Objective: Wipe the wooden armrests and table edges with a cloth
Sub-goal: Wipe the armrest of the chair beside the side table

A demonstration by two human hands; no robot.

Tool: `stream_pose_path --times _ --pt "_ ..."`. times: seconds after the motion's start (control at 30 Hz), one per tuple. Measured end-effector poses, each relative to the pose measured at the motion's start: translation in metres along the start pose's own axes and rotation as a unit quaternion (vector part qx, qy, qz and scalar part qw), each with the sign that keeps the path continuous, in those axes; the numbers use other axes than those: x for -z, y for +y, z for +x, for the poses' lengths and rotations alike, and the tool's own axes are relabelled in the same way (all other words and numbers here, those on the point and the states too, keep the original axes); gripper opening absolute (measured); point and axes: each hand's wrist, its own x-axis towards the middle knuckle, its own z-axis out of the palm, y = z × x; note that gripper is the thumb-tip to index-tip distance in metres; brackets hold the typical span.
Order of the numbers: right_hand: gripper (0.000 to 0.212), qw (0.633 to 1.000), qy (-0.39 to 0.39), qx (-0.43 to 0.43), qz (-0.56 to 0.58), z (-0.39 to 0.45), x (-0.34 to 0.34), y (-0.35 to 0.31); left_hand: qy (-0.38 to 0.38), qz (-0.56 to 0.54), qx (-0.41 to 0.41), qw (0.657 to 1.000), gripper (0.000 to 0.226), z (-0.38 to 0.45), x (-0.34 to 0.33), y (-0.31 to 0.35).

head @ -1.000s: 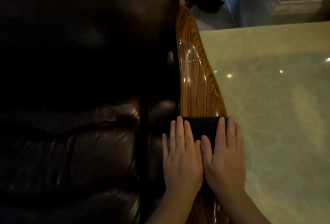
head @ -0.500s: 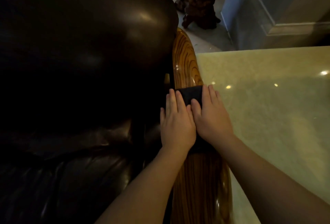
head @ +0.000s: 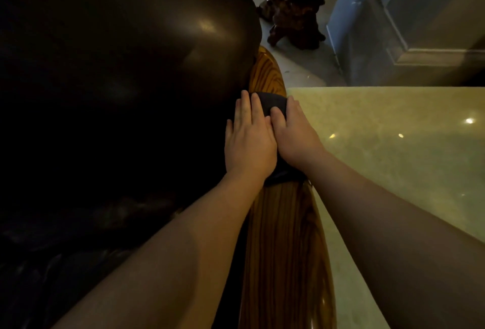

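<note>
A glossy wooden armrest with strong grain runs from the bottom of the view up to the chair's back. A dark cloth lies draped across it near its far end. My left hand presses flat on the cloth's left part, fingers together and extended. My right hand lies flat beside it on the cloth's right part, thumb touching the left hand. Most of the cloth is hidden under both palms.
A dark leather armchair fills the left side, its rounded back touching the armrest. A pale green stone tabletop adjoins the armrest on the right. A carved dark wooden stand and a blue-grey wall base stand beyond.
Both hands have slid the cloth away from me along the armrest, from its near part to close to its far end by the chair back.
</note>
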Motion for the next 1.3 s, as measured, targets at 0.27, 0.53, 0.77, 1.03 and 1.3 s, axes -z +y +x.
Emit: stream_pose_path --times 0.27,0.53,0.77,1.03,1.3 --pt "0.059 1.0 0.007 0.005 0.02 -0.006 -0.001 0.001 -0.043 -0.012 0.012 0.999 0.057 -0.002 0.003 0.001" --pt "0.062 0.998 0.014 0.037 -0.046 -0.081 -0.003 0.01 -0.083 -0.02 0.018 0.996 0.058 -0.08 0.008 -0.003" --pt "0.063 0.988 0.059 0.008 -0.142 -0.172 -0.017 0.023 -0.072 0.021 -0.01 0.997 0.058 -0.162 0.009 -0.013" --pt "0.064 0.976 0.122 -0.022 -0.178 -0.286 -0.053 0.046 -0.091 0.07 -0.021 0.993 0.058 -0.275 0.012 -0.026" --pt "0.076 0.973 0.152 -0.044 -0.167 -0.346 -0.078 0.058 -0.091 0.092 -0.036 0.991 0.057 -0.333 0.007 -0.045"
